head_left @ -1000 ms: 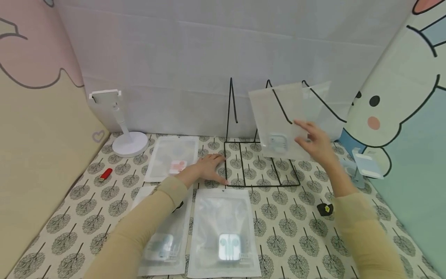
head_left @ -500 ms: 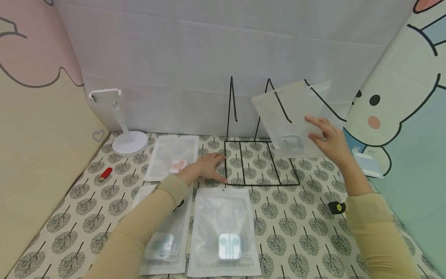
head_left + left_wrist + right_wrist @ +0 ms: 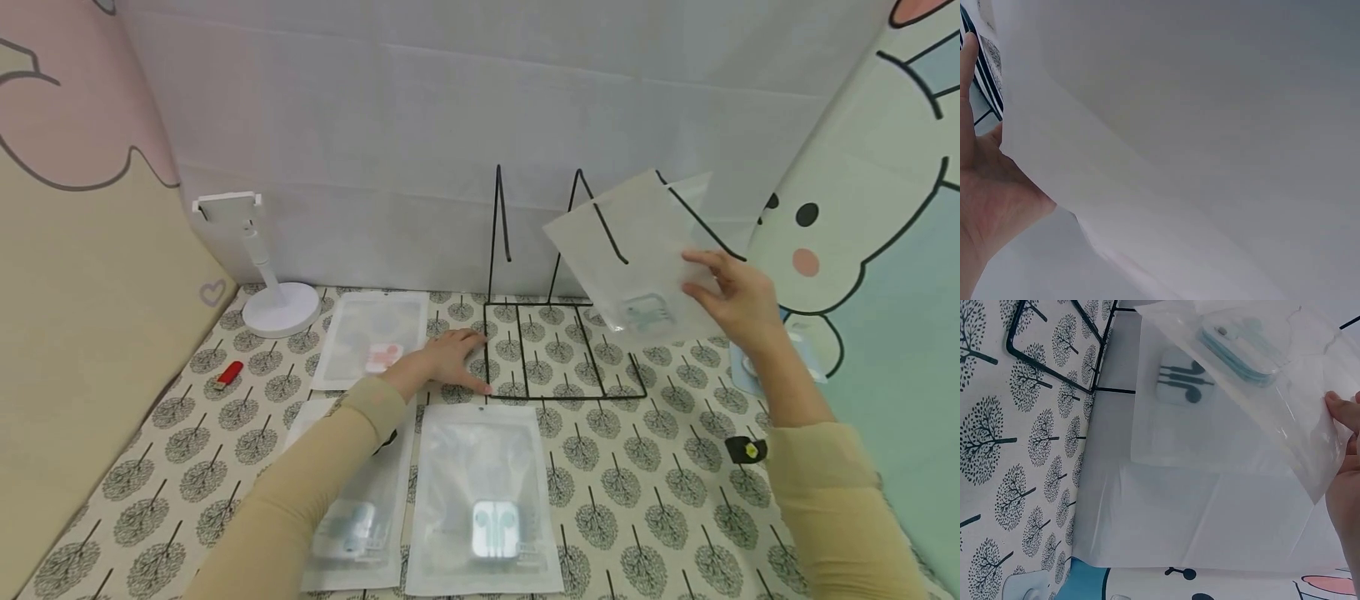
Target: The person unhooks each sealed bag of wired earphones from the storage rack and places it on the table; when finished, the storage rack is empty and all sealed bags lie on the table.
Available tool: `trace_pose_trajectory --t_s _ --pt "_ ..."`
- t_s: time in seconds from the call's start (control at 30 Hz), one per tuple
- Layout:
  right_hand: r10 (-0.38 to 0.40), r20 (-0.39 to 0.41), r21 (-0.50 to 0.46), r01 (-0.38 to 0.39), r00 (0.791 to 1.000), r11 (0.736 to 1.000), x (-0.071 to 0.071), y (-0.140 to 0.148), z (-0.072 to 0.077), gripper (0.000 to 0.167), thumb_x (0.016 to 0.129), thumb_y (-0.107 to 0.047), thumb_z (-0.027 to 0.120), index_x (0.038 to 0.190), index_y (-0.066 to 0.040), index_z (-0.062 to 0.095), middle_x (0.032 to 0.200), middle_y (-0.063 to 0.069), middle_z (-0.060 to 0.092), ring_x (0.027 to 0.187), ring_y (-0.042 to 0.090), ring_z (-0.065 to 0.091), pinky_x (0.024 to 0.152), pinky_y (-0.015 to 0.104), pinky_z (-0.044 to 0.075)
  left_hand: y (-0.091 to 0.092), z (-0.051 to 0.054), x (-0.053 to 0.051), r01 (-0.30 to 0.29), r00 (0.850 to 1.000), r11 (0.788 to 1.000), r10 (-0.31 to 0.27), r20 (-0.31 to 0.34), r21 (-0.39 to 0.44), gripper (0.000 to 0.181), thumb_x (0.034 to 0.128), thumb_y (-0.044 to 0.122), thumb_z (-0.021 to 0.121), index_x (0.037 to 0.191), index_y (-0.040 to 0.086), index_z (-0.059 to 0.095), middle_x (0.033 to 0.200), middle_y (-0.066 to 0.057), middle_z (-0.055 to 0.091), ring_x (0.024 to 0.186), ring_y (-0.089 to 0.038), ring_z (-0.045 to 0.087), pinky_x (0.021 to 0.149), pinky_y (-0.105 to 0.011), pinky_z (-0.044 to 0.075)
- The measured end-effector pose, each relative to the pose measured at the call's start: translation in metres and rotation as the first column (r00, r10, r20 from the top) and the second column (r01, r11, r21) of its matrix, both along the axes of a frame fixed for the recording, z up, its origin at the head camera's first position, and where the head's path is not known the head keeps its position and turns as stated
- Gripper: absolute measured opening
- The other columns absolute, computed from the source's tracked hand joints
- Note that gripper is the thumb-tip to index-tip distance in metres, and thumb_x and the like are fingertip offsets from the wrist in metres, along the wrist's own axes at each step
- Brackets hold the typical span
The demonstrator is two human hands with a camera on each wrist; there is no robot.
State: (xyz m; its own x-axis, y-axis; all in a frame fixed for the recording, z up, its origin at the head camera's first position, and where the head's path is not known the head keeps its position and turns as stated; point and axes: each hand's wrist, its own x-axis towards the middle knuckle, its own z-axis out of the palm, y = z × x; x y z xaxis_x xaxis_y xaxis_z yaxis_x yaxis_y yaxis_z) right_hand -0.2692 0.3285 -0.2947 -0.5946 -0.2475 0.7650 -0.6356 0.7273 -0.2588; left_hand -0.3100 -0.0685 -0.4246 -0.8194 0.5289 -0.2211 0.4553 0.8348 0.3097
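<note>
My right hand (image 3: 738,300) pinches the right edge of a translucent zip pouch (image 3: 626,242) with pale green-blue earphones at its bottom. Tilted, the pouch hangs in the right part of a black wire rack (image 3: 566,398), behind one sloping divider. A second pouch (image 3: 1172,437) with earphones shows behind it in the right wrist view. My left hand (image 3: 446,358) rests at the rack's left side, fingers and thumb spread against the base wire. In the left wrist view, a pale sheet covers most of the picture beside the left hand (image 3: 997,194).
Pouches lie on the tree-print cloth: one (image 3: 480,467) in front of the rack, one (image 3: 360,500) partly under my left sleeve, one (image 3: 367,325) behind it. A white phone stand (image 3: 279,310) and a red USB stick (image 3: 228,374) are at left. A pale blue stand (image 3: 798,354) is partly hidden at right.
My right hand has moved right, drawing the pouch's lower end right, so the pouch leans more and its upper left corner sits lower. The left hand and rack have stayed put.
</note>
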Motion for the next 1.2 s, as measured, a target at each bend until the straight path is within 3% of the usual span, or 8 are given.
trace_pose_trajectory --t_s 0.13,0.27,0.43,0.57,0.73,0.97,1.2 --pt "-0.002 -0.023 -0.041 0.001 1.0 0.999 0.003 0.004 0.0 0.042 0.067 0.013 0.077 0.106 -0.002 0.07 0.104 0.006 0.071 0.1 -0.016 0.051 0.089 0.003 0.041 0.0 0.0 -0.001 0.0 1.0 1.0 0.0 0.001 0.007 0.102 0.0724 0.068 0.065 0.152 0.022 0.02 0.158 -0.007 0.016 0.143 -0.034 0.013 0.112 -0.061 0.013" --pt "-0.006 -0.067 -0.054 0.002 0.998 0.999 0.007 0.008 0.0 0.039 0.068 0.011 0.077 0.103 -0.002 0.071 0.101 -0.001 0.071 0.084 -0.01 0.051 0.075 0.003 0.04 0.001 -0.001 -0.002 0.001 1.0 1.0 -0.001 -0.002 0.008 0.102 0.0721 0.069 0.065 0.152 0.022 0.02 0.158 -0.007 0.016 0.143 -0.034 0.013 0.112 -0.061 0.014" --pt "-0.013 -0.153 -0.038 0.007 0.988 0.999 0.011 0.01 0.0 0.04 0.066 0.014 0.077 0.103 -0.001 0.072 0.091 0.013 0.069 0.07 -0.004 0.037 0.062 0.007 0.029 0.001 -0.001 -0.003 0.003 1.0 1.0 -0.003 -0.011 0.003 0.103 0.0716 0.069 0.065 0.151 0.022 0.02 0.158 -0.006 0.016 0.143 -0.033 0.014 0.112 -0.061 0.015" --pt "0.001 -0.212 -0.026 -0.006 0.977 1.0 0.015 0.009 0.001 0.041 0.063 0.016 0.076 0.101 0.002 0.072 0.091 0.021 0.067 0.087 -0.013 0.048 0.074 0.002 0.036 0.001 0.0 -0.003 0.003 1.0 1.0 -0.003 -0.01 -0.001 0.104 0.0708 0.071 0.064 0.151 0.022 0.02 0.158 -0.006 0.016 0.143 -0.033 0.014 0.112 -0.061 0.015" --pt "0.02 -0.26 -0.023 -0.027 0.965 0.999 0.02 0.008 0.003 0.036 0.065 0.014 0.074 0.099 0.003 0.072 0.093 0.025 0.067 0.106 -0.014 0.05 0.093 0.007 0.04 0.0 -0.002 -0.004 0.011 1.0 1.0 -0.012 -0.028 -0.012 0.103 0.0702 0.073 0.063 0.151 0.022 0.022 0.157 -0.006 0.018 0.143 -0.033 0.015 0.111 -0.063 0.015" --pt "0.068 -0.309 -0.047 -0.087 0.949 0.995 0.027 0.007 0.007 0.019 0.079 -0.004 0.071 0.097 0.003 0.072 0.092 0.024 0.068 0.102 -0.01 0.056 0.091 0.01 0.044 -0.001 -0.005 -0.005 0.018 0.998 0.999 -0.02 -0.057 -0.036 0.104 0.069 0.076 0.061 0.15 0.024 0.023 0.157 -0.005 0.019 0.143 -0.032 0.016 0.111 -0.063 0.017" --pt "0.08 -0.347 -0.054 -0.105 0.935 0.993 0.037 0.002 0.017 0.03 0.088 -0.025 0.065 0.095 0.003 0.072 0.089 0.025 0.067 0.1 -0.012 0.055 0.088 0.005 0.042 -0.002 -0.007 -0.006 0.01 0.998 0.999 -0.012 -0.062 -0.037 0.104 0.0681 0.077 0.06 0.151 0.025 0.022 0.157 -0.004 0.018 0.143 -0.033 0.014 0.111 -0.063 0.015"
